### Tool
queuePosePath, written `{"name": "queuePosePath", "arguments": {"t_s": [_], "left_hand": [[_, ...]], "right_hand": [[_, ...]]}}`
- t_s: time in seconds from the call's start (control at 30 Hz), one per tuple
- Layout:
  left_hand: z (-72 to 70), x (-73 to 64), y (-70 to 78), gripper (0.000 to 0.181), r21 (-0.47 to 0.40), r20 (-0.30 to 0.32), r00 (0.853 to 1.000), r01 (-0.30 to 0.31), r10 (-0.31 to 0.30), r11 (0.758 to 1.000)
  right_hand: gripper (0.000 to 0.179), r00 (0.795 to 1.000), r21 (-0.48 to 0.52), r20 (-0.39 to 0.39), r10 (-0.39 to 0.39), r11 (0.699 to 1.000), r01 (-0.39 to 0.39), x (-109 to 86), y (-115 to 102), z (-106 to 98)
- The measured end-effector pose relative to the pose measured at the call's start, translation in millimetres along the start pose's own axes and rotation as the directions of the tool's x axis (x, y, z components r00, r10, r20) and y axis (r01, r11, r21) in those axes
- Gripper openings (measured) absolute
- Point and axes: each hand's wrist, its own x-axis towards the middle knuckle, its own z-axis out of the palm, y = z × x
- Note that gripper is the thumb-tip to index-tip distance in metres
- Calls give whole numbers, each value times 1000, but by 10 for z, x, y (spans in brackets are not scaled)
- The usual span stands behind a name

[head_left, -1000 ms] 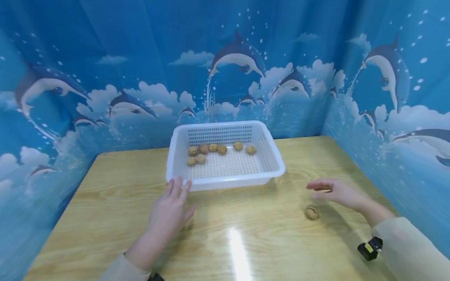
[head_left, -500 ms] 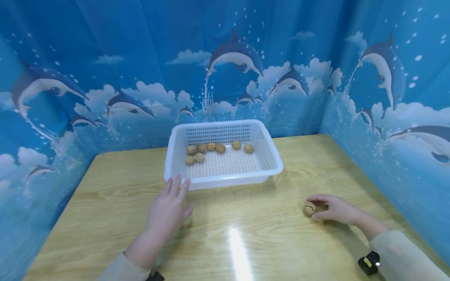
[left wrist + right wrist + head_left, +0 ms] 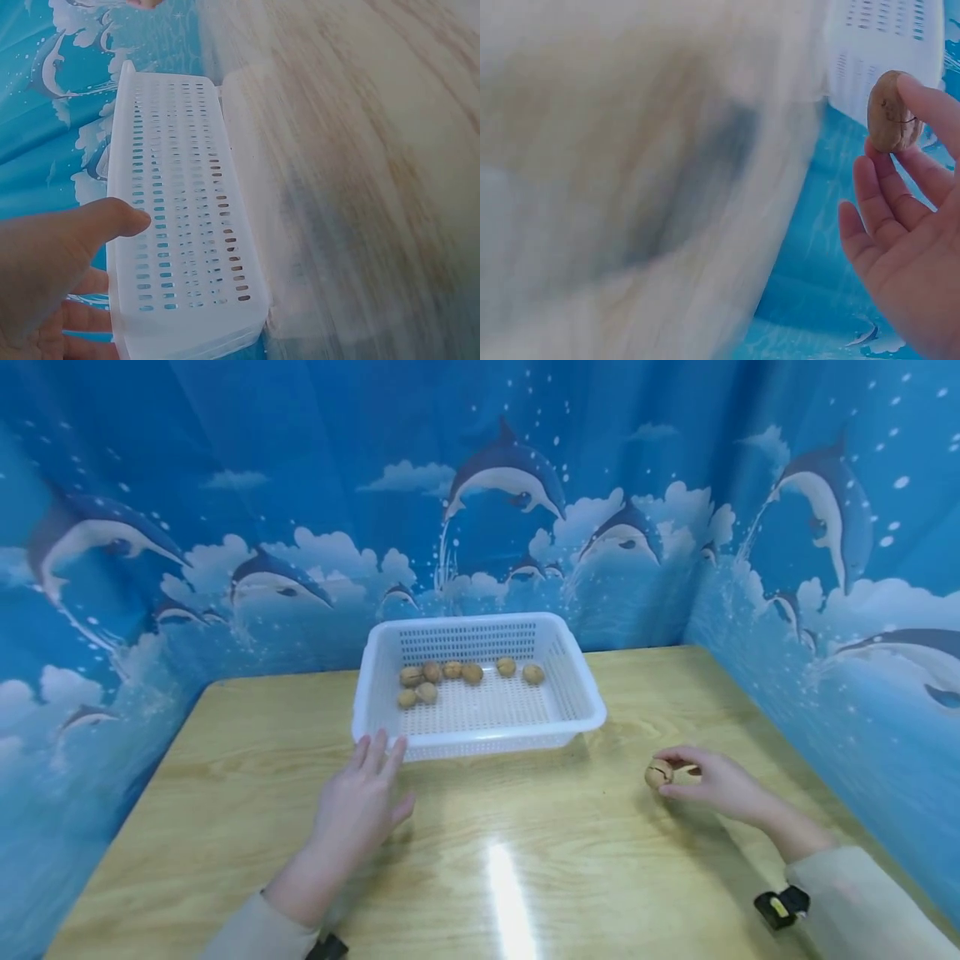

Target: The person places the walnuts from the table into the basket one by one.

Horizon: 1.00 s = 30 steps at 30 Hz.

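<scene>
Between thumb and fingers my right hand [image 3: 716,787] pinches a brown walnut [image 3: 658,774] with a dark crack, to the right of the basket. The right wrist view shows the same walnut [image 3: 891,112] at the fingertips, with the other fingers loosely bent below it. My left hand [image 3: 356,806] lies with fingers extended, their tips at the near left corner of the white plastic basket [image 3: 480,742]. In the left wrist view the thumb is in front of the basket's slotted wall [image 3: 187,195]. Several walnuts [image 3: 452,670] sit inside the basket, mostly toward its back left.
The wood-grain table [image 3: 247,760] extends around the basket, with a bright light reflection near its front. A blue curtain printed with dolphins [image 3: 502,477] hangs behind the table and along both sides.
My right hand came down to the walnut on the table, took hold of it and lifted it, moving it slightly toward the back. The left hand stayed at the basket corner.
</scene>
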Motion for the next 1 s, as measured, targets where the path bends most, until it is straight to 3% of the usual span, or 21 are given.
{"name": "queuePosePath", "arguments": {"t_s": [0.33, 0.47, 0.57, 0.83, 1.0], "left_hand": [[42, -87, 32, 79, 10, 62, 998, 14, -15, 1000], [34, -12, 29, 83, 14, 73, 997, 25, -26, 1000], [31, 55, 25, 82, 13, 48, 999, 21, -22, 1000], [71, 33, 29, 79, 21, 0, 1000, -12, 12, 1000], [64, 37, 15, 80, 50, -27, 1000, -9, 10, 999]], "right_hand": [[52, 999, 147, 13, 53, 988, -54, 252, -214, 0], [53, 997, 263, -24, 72, 963, -63, 475, -384, -121], [56, 996, 324, -46, 79, 944, -60, 665, -534, -228], [57, 999, 323, 29, 43, 945, -50, 993, -821, -210], [60, 997, 254, 77, 21, 966, -40, 1254, -964, -194]]}}
